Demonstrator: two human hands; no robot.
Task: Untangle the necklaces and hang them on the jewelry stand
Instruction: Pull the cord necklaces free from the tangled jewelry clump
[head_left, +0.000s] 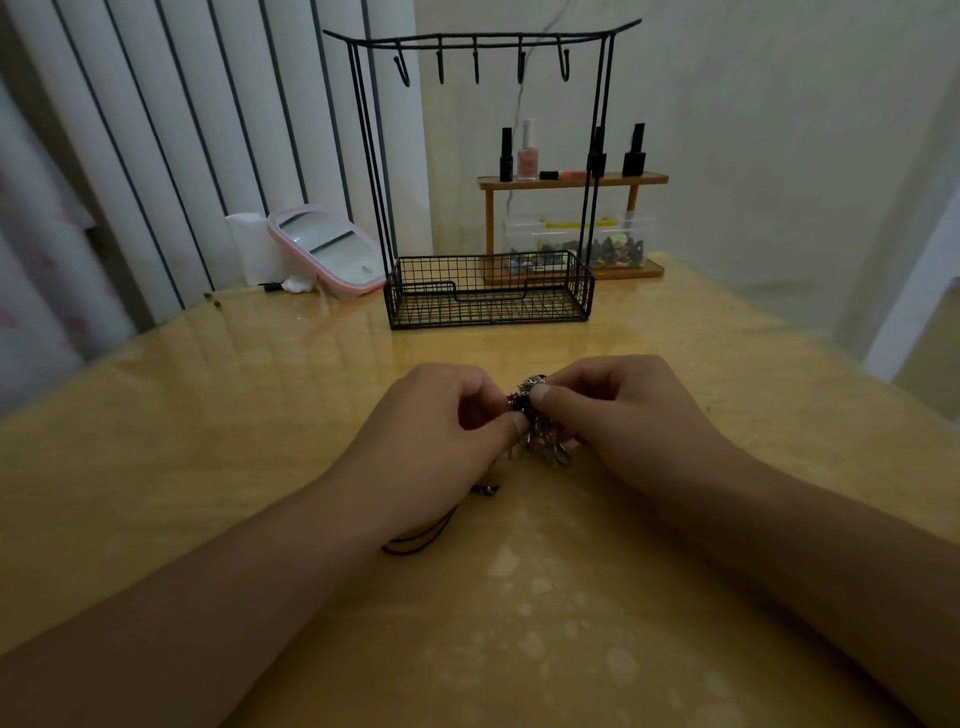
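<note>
A small tangled clump of silver and dark necklaces (535, 421) sits at the table's middle, pinched from both sides. My left hand (441, 421) grips its left side with thumb and fingers. My right hand (618, 410) grips its right side. A thin black cord (421, 538) trails from under my left wrist onto the table. The black wire jewelry stand (488, 171) stands upright behind, its several top hooks bare and its basket base holding nothing I can see.
The glossy yellow table (260, 441) carries a pink-framed mirror (330, 249) and a white roll at back left. A wooden shelf (571, 182) with nail polish bottles and a clear box of small items stands behind the stand. Walls close the back.
</note>
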